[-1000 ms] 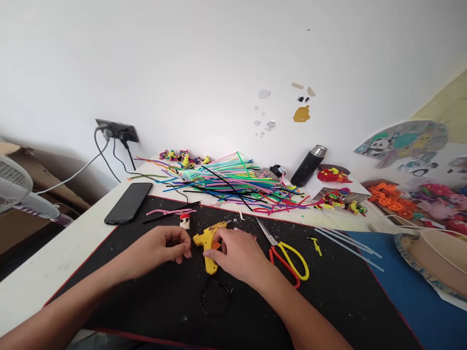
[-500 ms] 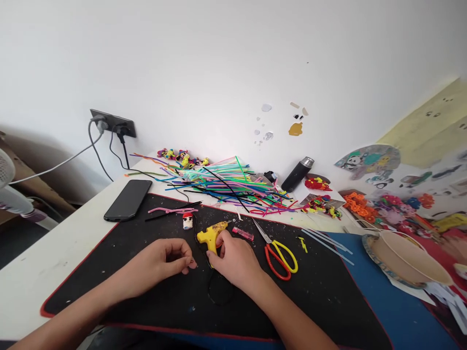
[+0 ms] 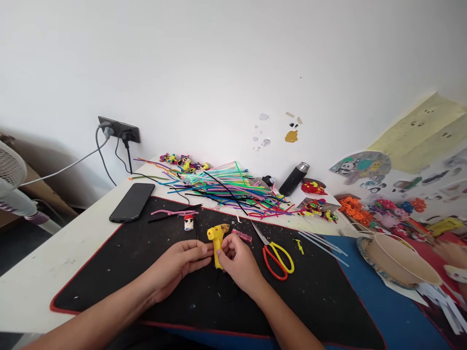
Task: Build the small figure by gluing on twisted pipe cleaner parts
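My right hand (image 3: 239, 260) grips the handle of a yellow hot glue gun (image 3: 216, 238), held upright over the black mat with its dark, stained nozzle pointing right. Close against the gun's left side is my left hand (image 3: 188, 260), thumb pressed to the fingers. Whatever those fingers pinch is too small or hidden to make out. Behind them on the mat sits a small white figure with a red cap (image 3: 188, 223). Pink pipe cleaner pieces (image 3: 171, 212) lie beyond it. Right of the gun are a pink transparent case (image 3: 242, 236) and scissors (image 3: 274, 253) with red and yellow handles.
A phone (image 3: 132, 202) lies on the table at left. Piled pipe cleaners (image 3: 226, 184) run along the wall beside a black flask (image 3: 294, 179). Clear glue sticks (image 3: 324, 243) and a round basket (image 3: 394, 257) are at right, near another person's blurred hand (image 3: 452, 250).
My right hand has raised and turned the glue gun upright, moving it slightly right. My left hand has moved right, up to the gun. The camera view has shifted a little.
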A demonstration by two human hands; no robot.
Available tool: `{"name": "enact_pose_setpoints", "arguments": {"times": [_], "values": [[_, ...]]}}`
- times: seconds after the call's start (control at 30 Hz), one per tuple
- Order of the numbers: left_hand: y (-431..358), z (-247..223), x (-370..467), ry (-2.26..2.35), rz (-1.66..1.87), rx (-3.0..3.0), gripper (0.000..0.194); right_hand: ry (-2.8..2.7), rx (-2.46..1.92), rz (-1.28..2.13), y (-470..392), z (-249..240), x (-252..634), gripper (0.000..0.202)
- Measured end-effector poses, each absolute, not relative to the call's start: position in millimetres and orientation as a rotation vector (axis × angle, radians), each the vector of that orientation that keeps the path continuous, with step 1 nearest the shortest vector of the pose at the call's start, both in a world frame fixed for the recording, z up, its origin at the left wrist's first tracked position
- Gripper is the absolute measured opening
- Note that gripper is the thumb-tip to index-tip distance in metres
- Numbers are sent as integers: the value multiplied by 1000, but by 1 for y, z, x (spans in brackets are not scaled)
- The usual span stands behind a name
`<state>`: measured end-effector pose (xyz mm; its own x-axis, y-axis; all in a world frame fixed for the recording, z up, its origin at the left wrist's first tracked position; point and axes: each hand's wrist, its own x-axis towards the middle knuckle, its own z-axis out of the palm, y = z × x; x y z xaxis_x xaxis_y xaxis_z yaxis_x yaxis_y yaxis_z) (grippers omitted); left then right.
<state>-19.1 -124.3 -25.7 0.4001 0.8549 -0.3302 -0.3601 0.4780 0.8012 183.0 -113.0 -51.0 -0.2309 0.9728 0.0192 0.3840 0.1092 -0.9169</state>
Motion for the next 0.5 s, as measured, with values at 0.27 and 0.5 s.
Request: {"name": "enact_pose_setpoints", "arguments": {"times": [0.27, 0.5], "values": [[-139, -24, 0, 832, 1046, 782, 32, -1430, -1180, 1345, -113, -45, 179, 29], [-146, -15, -4, 1051, 945, 1484, 16, -1230, -999, 1659, -108, -45, 185, 42]]}}
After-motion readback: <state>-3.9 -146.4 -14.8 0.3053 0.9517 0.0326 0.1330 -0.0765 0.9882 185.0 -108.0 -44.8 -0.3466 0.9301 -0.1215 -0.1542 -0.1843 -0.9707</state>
